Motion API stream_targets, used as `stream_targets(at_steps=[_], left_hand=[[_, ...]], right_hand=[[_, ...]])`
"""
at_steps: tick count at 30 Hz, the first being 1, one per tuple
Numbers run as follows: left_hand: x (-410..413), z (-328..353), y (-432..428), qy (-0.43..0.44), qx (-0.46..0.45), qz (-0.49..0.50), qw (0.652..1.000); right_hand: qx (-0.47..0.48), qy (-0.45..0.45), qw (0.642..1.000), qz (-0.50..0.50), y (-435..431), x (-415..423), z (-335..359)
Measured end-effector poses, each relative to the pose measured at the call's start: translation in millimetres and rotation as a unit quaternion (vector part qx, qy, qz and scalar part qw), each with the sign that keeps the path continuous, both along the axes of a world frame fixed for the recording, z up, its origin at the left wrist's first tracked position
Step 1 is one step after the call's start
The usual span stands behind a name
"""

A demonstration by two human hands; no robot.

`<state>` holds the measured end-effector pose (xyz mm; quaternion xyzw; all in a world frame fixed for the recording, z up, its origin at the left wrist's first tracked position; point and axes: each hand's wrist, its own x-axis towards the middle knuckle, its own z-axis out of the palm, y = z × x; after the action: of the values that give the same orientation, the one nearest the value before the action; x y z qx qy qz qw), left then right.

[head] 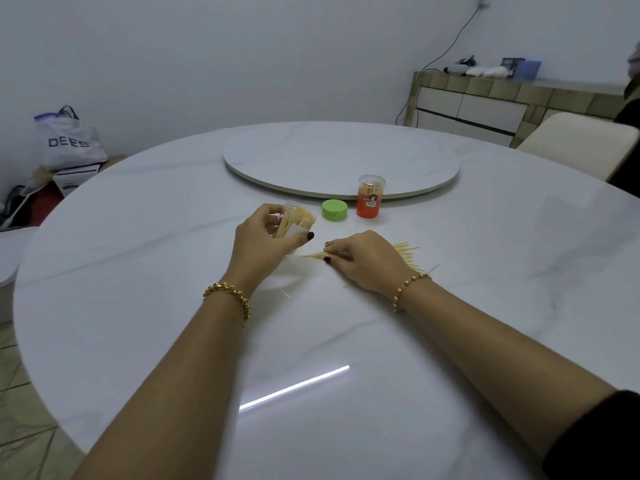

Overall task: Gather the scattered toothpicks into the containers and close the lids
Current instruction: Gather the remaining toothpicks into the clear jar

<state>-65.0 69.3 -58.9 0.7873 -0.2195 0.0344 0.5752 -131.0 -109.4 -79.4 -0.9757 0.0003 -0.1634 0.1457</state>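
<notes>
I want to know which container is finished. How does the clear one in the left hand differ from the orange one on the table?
The clear container is tilted in the left hand's grip; the orange container stands upright on the table. The clear container is open, toothpicks poking from its mouth; the orange container is capped with a transparent lid. Both are cylindrical and hold toothpicks.

Single head-worn wide-angle view, facing forward and down, close over table [138,271]
</notes>
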Motion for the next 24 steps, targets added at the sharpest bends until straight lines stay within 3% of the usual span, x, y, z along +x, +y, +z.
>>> stream_targets(at_steps=[4, 9, 14, 24], left_hand=[[-7.8, -0.1, -6.9, -0.001, 0.009, -0.025, 1.000], [-16.5, 0.0, -14.2, -0.002, 0.016, -0.051, 0.999], [-20.1, 0.6, -15.9, -0.006, 0.018, -0.061, 0.998], [-22.9, 2.6, -14.0, -0.007, 0.014, -0.058, 0.998]], right_hand=[[0.003, -0.010, 0.999, -0.044, -16.7, -14.4, -1.4], [0.146, 0.004, 0.983, -0.112, -51.2, -39.3, 6.3], [0.129, 0.065, 0.979, -0.142, -67.5, -50.6, -1.9], [0.119, 0.031, 0.989, -0.083, -12.6, -25.8, -6.1]])
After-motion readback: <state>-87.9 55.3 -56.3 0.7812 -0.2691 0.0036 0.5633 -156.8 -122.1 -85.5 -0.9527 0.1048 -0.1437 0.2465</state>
